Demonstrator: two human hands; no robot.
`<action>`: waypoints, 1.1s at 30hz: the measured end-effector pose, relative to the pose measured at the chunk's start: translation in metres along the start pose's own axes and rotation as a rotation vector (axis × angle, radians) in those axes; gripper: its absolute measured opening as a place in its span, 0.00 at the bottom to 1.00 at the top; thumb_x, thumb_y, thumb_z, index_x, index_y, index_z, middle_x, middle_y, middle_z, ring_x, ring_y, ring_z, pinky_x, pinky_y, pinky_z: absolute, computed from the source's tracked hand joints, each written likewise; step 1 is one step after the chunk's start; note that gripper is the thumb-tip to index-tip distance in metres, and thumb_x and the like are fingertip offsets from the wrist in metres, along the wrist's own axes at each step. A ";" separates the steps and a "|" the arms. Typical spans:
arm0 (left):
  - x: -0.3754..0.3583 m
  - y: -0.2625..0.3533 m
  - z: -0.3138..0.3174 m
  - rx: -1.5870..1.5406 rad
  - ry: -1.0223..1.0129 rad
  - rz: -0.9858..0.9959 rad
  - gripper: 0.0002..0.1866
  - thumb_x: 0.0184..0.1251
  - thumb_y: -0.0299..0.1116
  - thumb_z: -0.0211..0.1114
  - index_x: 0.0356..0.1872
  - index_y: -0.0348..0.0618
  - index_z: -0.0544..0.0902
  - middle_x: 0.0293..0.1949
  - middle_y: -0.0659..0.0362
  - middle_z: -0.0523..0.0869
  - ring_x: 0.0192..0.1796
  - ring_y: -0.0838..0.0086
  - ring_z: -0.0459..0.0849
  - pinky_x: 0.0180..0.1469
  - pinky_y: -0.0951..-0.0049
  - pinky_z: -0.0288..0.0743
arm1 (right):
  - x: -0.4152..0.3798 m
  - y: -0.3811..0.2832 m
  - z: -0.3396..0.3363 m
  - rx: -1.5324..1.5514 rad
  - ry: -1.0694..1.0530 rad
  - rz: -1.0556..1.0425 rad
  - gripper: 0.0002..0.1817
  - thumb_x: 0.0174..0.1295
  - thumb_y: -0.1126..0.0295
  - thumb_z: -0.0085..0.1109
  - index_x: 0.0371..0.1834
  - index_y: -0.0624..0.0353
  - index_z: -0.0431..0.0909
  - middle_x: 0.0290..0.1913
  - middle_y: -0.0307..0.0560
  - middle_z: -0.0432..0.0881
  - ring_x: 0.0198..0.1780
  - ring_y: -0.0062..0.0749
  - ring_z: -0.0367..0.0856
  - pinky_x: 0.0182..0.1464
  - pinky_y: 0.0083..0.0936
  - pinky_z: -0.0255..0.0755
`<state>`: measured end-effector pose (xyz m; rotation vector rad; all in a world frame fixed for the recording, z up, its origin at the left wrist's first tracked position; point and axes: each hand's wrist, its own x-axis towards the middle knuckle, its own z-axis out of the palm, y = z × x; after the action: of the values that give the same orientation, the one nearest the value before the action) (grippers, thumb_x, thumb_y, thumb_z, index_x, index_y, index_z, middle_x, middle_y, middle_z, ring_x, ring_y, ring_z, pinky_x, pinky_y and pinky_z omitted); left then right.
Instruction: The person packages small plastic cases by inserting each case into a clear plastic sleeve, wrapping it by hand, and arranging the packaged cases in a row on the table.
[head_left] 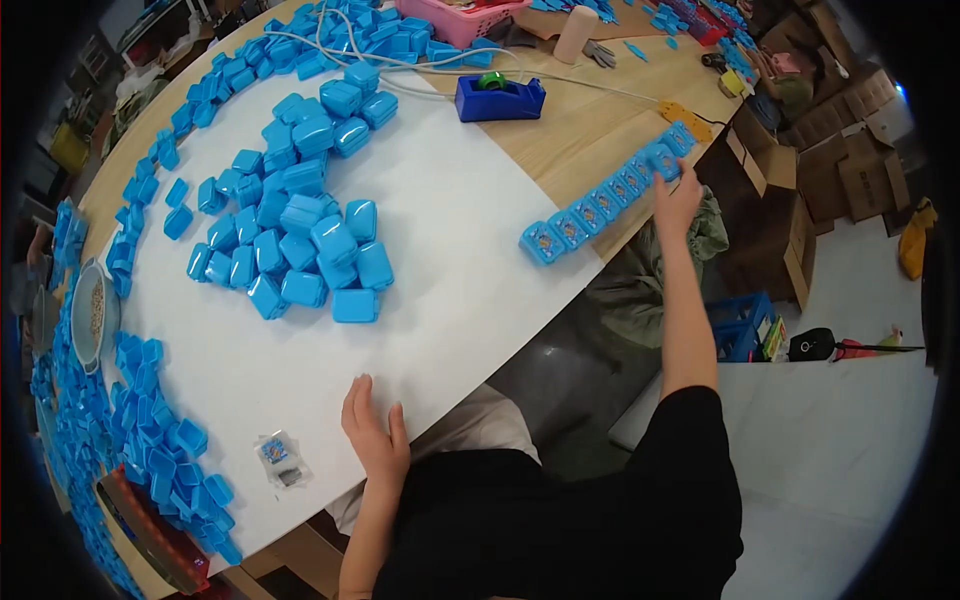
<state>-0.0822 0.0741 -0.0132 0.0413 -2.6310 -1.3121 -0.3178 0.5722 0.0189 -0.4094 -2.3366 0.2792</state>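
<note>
My right hand (pixel 677 198) reaches to the table's right edge, fingers closed on a small blue plastic box (pixel 662 160) with a printed lid. That box sits slightly out of line, overlapping a row of similar boxes (pixel 588 212) with pictures on top. Near the front edge, my left hand (pixel 377 435) rests over the white sheet (pixel 450 290), fingers stretched out and holding nothing. To its left lies a small pile of clear-backed printed stickers (pixel 283 458). A heap of plain closed blue boxes (pixel 300 225) covers the middle of the sheet.
Loose open blue box halves (pixel 160 430) spread along the left side, around a bowl of small pieces (pixel 95 315). Toward the back stand a blue tape dispenser (pixel 500 100), a pink basket (pixel 465 20) and a pale cylinder (pixel 575 35). White cables cross the table there. Cardboard boxes (pixel 800 240) stand right.
</note>
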 end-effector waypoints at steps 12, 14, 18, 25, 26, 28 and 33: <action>0.005 0.008 0.010 0.255 -0.029 0.051 0.30 0.61 0.31 0.61 0.65 0.35 0.68 0.61 0.45 0.74 0.66 0.51 0.70 0.69 0.57 0.56 | 0.038 0.062 0.052 -0.411 0.068 0.037 0.26 0.62 0.59 0.61 0.62 0.54 0.72 0.70 0.49 0.66 0.66 0.52 0.66 0.67 0.45 0.61; 0.003 0.006 0.009 0.223 -0.026 0.037 0.30 0.60 0.32 0.61 0.64 0.35 0.68 0.61 0.46 0.74 0.66 0.51 0.70 0.68 0.57 0.56 | 0.028 0.039 0.046 -0.303 0.247 -0.055 0.23 0.64 0.61 0.59 0.61 0.54 0.72 0.65 0.53 0.70 0.64 0.49 0.66 0.63 0.47 0.63; 0.000 -0.004 0.007 -0.067 0.077 0.050 0.24 0.62 0.27 0.59 0.61 0.34 0.71 0.60 0.47 0.75 0.63 0.54 0.73 0.65 0.60 0.63 | -0.072 -0.130 -0.013 0.284 0.058 -0.387 0.18 0.57 0.74 0.62 0.53 0.58 0.77 0.49 0.47 0.79 0.51 0.42 0.74 0.56 0.36 0.66; -0.048 -0.024 -0.065 -0.501 0.529 -0.045 0.13 0.68 0.21 0.51 0.52 0.35 0.73 0.50 0.51 0.79 0.49 0.68 0.77 0.56 0.72 0.71 | -0.311 -0.368 -0.077 1.068 -0.963 -0.526 0.09 0.54 0.75 0.64 0.39 0.56 0.83 0.41 0.42 0.76 0.43 0.35 0.71 0.49 0.28 0.66; -0.060 -0.032 -0.083 -0.457 0.630 -0.093 0.12 0.69 0.21 0.50 0.51 0.35 0.72 0.50 0.51 0.79 0.49 0.69 0.77 0.55 0.72 0.71 | -0.329 -0.390 -0.088 1.110 -1.014 -0.612 0.08 0.54 0.74 0.65 0.39 0.56 0.83 0.40 0.41 0.76 0.42 0.35 0.71 0.48 0.28 0.66; -0.079 -0.050 -0.110 -0.419 0.798 -0.186 0.10 0.72 0.22 0.49 0.51 0.36 0.71 0.48 0.52 0.80 0.48 0.72 0.77 0.53 0.73 0.71 | -0.356 -0.415 -0.098 1.144 -1.072 -0.709 0.08 0.54 0.73 0.66 0.38 0.57 0.83 0.39 0.40 0.75 0.41 0.35 0.71 0.47 0.27 0.66; -0.100 -0.084 -0.146 -0.462 0.994 -0.318 0.09 0.75 0.26 0.50 0.51 0.37 0.72 0.46 0.55 0.81 0.47 0.73 0.78 0.52 0.74 0.71 | -0.393 -0.439 -0.090 0.922 -0.812 -0.896 0.08 0.54 0.72 0.66 0.38 0.57 0.85 0.38 0.39 0.76 0.41 0.34 0.71 0.46 0.26 0.65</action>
<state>0.0378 -0.0803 -0.0112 0.8266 -1.4974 -1.4329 -0.0804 0.0277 -0.0286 1.3697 -2.4905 1.1261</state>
